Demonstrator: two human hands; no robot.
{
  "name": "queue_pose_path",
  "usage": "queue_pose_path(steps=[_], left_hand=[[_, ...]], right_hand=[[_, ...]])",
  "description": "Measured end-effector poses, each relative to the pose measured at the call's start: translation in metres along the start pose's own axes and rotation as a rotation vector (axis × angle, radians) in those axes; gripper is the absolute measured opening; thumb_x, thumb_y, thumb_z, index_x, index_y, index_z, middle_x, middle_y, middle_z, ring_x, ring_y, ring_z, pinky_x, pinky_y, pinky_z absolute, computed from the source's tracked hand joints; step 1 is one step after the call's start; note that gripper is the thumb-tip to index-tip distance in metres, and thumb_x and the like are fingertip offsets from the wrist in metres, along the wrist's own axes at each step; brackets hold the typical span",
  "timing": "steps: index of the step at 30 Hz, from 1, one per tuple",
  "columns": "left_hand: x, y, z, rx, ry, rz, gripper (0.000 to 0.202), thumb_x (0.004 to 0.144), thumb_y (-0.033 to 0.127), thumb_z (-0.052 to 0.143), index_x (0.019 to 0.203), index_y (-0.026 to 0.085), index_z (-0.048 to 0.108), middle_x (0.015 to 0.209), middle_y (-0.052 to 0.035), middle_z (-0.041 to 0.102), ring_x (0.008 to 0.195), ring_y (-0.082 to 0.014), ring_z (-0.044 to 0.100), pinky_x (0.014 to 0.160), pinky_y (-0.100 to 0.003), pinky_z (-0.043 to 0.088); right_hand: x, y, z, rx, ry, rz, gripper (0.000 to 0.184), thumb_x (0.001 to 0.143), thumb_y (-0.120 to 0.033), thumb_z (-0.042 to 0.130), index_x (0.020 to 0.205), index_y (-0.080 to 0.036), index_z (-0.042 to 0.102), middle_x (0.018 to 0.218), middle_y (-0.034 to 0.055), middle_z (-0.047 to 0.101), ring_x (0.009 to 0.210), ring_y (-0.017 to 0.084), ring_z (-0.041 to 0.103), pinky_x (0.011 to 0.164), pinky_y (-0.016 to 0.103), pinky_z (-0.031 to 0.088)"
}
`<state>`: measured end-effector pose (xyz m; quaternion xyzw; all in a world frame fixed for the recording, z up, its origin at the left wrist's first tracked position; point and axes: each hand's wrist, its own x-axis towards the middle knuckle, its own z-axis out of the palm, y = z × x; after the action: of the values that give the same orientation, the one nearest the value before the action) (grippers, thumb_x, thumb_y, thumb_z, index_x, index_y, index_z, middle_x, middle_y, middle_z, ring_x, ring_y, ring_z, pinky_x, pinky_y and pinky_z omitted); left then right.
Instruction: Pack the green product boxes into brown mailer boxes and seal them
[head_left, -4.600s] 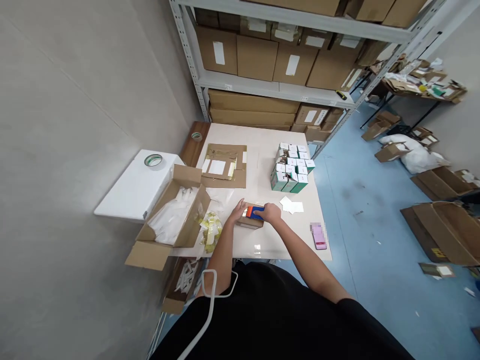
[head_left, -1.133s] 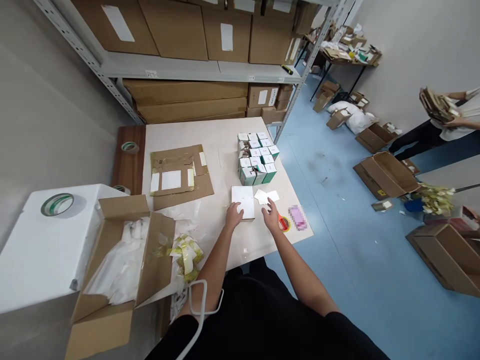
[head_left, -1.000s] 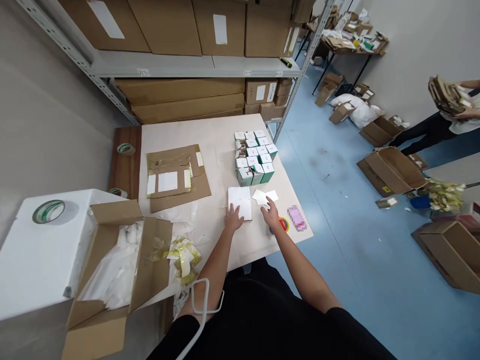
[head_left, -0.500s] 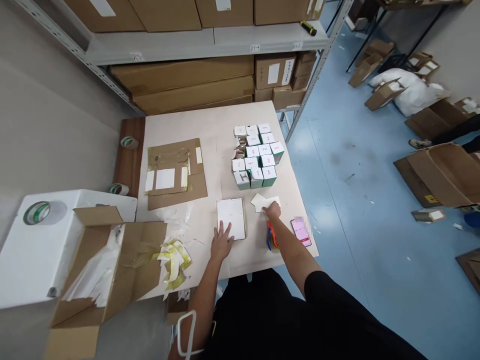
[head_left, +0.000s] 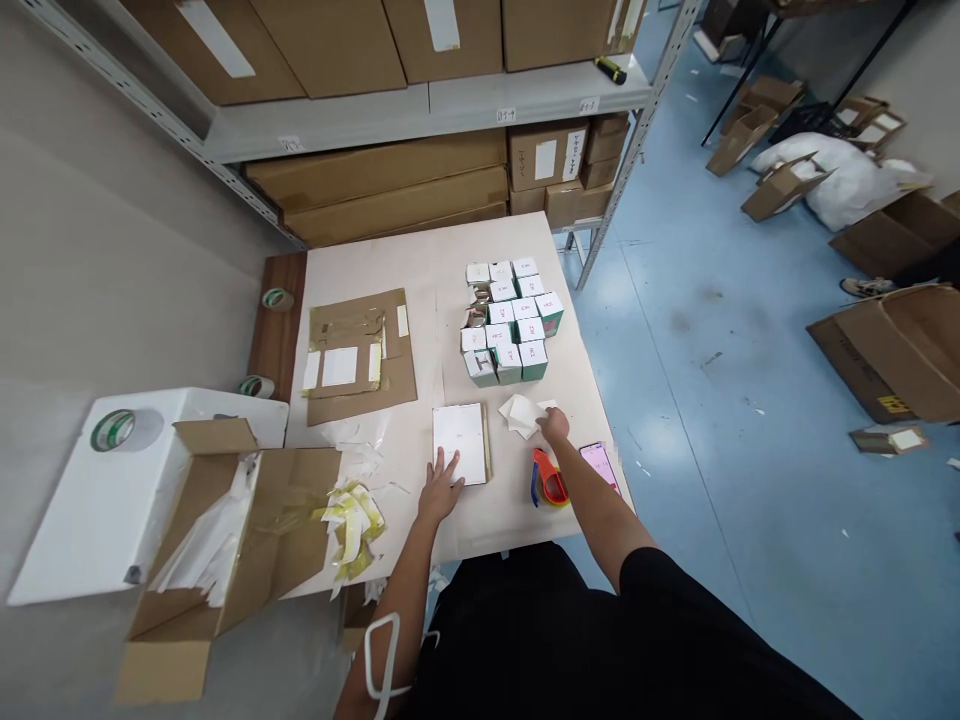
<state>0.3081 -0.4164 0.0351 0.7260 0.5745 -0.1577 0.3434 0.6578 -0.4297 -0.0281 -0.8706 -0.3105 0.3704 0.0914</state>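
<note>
My left hand [head_left: 441, 490] lies with spread fingers on the lower edge of a flat white pad or box [head_left: 459, 435] with a brownish side. To its right, my right hand [head_left: 554, 425] pinches the edge of some pale paper slips [head_left: 521, 414], one of them bent upward. Just below that hand lies a red-orange tool with a blue part [head_left: 551, 482], its exact kind unclear. A phone with a pink screen [head_left: 598, 464] is beside my right forearm. Farther back stand several small white-topped green boxes [head_left: 510, 325] in a tight group.
Flattened cardboard [head_left: 405, 365] lies at the table's left. Crumpled yellow-white strips [head_left: 351, 525] sit near an open carton [head_left: 292, 510]. Tape rolls [head_left: 112, 430] rest at the far left. A metal shelf [head_left: 435, 105] with cartons stands behind; a person's foot [head_left: 866, 287] shows at right.
The slips under my right hand have lifted and bent, and that hand has shifted slightly right. My left hand stays on the white pad or box. The camera view has shifted a little.
</note>
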Motion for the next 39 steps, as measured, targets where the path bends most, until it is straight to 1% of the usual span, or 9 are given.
queue_pose_path(steps=[4,9,13,16,19,22,25,34,39], left_hand=[[0.001,0.005,-0.008,0.041,-0.025,-0.027,0.077,0.099,0.05,0.054,0.169,0.035,0.026,0.179,-0.0038,-0.002,0.162,-0.0447,0.011,0.12,-0.059,0.04],[0.01,0.042,-0.024,0.122,0.079,-0.011,0.066,0.095,0.045,0.059,0.158,0.028,0.051,0.175,-0.0083,0.026,0.162,-0.0416,0.015,0.12,-0.059,0.039],[0.027,0.104,-0.039,0.011,0.166,0.274,0.063,0.096,0.029,0.055,0.158,0.023,0.051,0.167,-0.0085,0.043,0.154,-0.0293,0.04,0.125,-0.045,0.037],[0.045,0.145,-0.05,-0.036,0.063,0.527,0.064,0.086,0.027,0.068,0.149,0.023,0.061,0.164,-0.0068,0.048,0.144,-0.029,0.051,0.12,-0.04,0.042],[0.062,0.169,-0.06,-0.111,-0.111,0.609,0.042,0.078,0.038,0.079,0.117,0.023,0.079,0.14,-0.0084,0.07,0.106,-0.0267,0.071,0.097,-0.037,0.055],[0.072,0.18,-0.066,-0.24,-0.219,0.603,0.036,0.065,0.052,0.086,0.084,0.021,0.08,0.087,-0.0038,0.079,0.08,-0.0236,0.07,0.077,-0.033,0.055],[0.073,0.185,-0.069,-0.394,-0.284,0.602,0.042,0.058,0.058,0.089,0.07,0.021,0.076,0.065,-0.0006,0.072,0.069,-0.0211,0.068,0.066,-0.029,0.051],[0.064,0.171,-0.074,-0.624,-0.23,0.571,0.041,0.056,0.055,0.091,0.073,0.019,0.079,0.083,-0.0077,0.08,0.083,-0.0235,0.074,0.082,-0.034,0.058],[0.047,0.177,-0.066,-0.651,-0.144,0.434,0.073,0.062,0.051,0.093,0.123,0.015,0.076,0.11,-0.0126,0.08,0.074,-0.0193,0.072,0.076,-0.035,0.058]], right_hand=[[-0.018,0.004,-0.024,0.001,0.031,-0.168,0.027,0.099,-0.023,0.054,0.114,-0.019,0.076,0.127,0.012,0.072,0.117,0.024,0.066,0.089,0.027,0.048],[-0.056,0.007,-0.05,-0.027,0.026,-0.317,0.024,0.098,-0.025,0.054,0.087,-0.02,0.075,0.096,0.0094,0.076,0.094,0.024,0.067,0.081,0.028,0.046],[-0.087,0.014,-0.064,0.084,0.014,-0.414,0.027,0.096,-0.034,0.055,0.072,-0.023,0.063,0.077,0.0051,0.069,0.078,0.022,0.061,0.069,0.028,0.042],[-0.105,0.023,-0.075,0.229,0.049,-0.468,0.038,0.093,-0.048,0.057,0.064,-0.025,0.049,0.068,0.0011,0.059,0.069,0.02,0.054,0.065,0.028,0.041],[-0.117,0.034,-0.089,0.413,0.079,-0.501,0.047,0.091,-0.061,0.054,0.064,-0.026,0.041,0.066,-0.0015,0.052,0.066,0.018,0.048,0.062,0.028,0.04],[-0.127,0.045,-0.103,0.55,0.102,-0.489,0.051,0.088,-0.068,0.054,0.065,-0.026,0.037,0.064,-0.0035,0.044,0.065,0.016,0.044,0.06,0.027,0.038],[-0.133,0.052,-0.111,0.632,0.142,-0.458,0.055,0.084,-0.069,0.059,0.063,-0.027,0.031,0.061,-0.0055,0.035,0.061,0.014,0.038,0.056,0.026,0.034],[-0.133,0.065,-0.15,0.845,0.258,-0.4,0.052,0.079,-0.072,0.063,0.08,-0.02,0.065,0.072,0.0021,0.065,0.073,0.022,0.059,0.063,0.03,0.048],[-0.142,0.022,-0.145,0.691,0.302,-0.568,0.035,0.086,-0.053,0.062,0.091,-0.021,0.075,0.09,0.0062,0.074,0.09,0.026,0.066,0.081,0.038,0.055]])
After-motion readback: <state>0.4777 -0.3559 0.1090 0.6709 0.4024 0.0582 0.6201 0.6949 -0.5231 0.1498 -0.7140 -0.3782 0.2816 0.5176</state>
